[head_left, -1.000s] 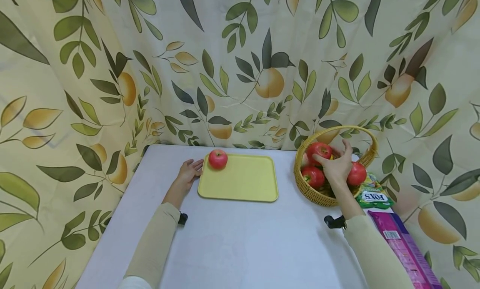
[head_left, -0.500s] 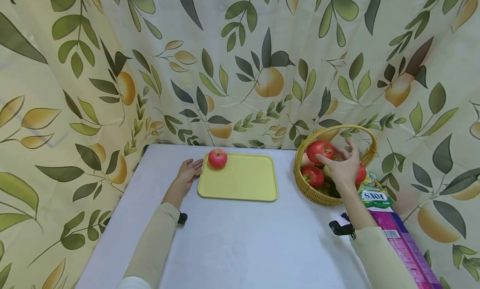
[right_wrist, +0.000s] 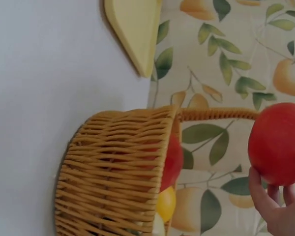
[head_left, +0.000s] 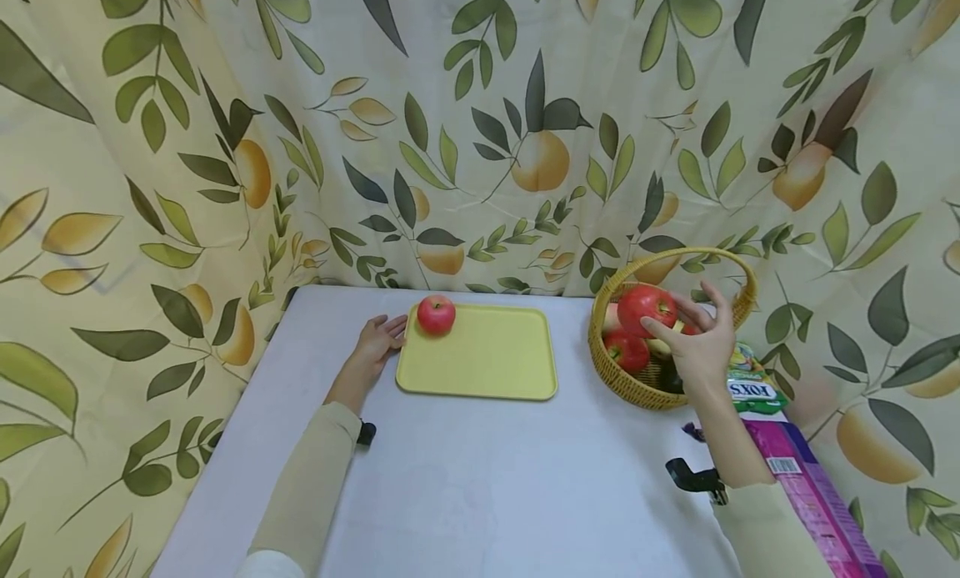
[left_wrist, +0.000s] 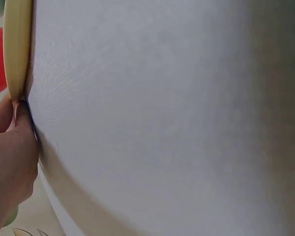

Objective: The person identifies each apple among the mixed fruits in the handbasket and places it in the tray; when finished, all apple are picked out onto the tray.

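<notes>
In the head view my right hand [head_left: 702, 344] holds a red apple [head_left: 646, 309] between thumb and fingers, raised over the wicker basket [head_left: 630, 388]. The right wrist view shows that apple [right_wrist: 279, 143] up beside the basket's handle, above the rim. Another red apple [head_left: 627, 350] lies inside the basket, with yellow and pale fruit partly hidden by the hand and the wicker. My left hand [head_left: 373, 344] touches the left edge of a yellow tray [head_left: 487, 357] with extended fingers. One red apple [head_left: 436, 315] sits in the tray's far left corner.
Right of the basket lies a green FOX'S packet [head_left: 756, 393]. A pink and purple package [head_left: 806, 495] runs along the table's right side. White covering lies over the table [head_left: 480, 478]; a patterned curtain [head_left: 480, 144] hangs behind it.
My right hand has raised the apple slightly from the basket and shifted a little to the right. The left hand and tray have stayed put.
</notes>
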Tool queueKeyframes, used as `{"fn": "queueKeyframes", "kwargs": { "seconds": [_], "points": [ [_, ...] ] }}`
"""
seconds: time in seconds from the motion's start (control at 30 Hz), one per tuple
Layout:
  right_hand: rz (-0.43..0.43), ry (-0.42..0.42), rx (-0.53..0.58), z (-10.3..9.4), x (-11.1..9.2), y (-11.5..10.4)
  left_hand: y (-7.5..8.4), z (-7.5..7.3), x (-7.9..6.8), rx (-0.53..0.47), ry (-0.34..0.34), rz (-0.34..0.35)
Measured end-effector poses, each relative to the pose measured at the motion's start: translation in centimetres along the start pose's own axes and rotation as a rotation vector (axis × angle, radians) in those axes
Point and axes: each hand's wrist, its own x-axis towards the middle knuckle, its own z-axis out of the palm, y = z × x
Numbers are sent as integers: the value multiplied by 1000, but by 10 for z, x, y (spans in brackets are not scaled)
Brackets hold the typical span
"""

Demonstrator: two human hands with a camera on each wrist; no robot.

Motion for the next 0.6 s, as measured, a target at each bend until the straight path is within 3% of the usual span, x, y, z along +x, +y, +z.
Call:
{"fn": "queueKeyframes", "kwargs": {
  "seconds": [0.3,0.6],
  "points": [
    [-18,-69,76,15,-12,-25,5,1,-4,10,-2,0],
    [-96,-132,11,40,-15,-32,-6,-1,4,21,1,35]
  ]
}}
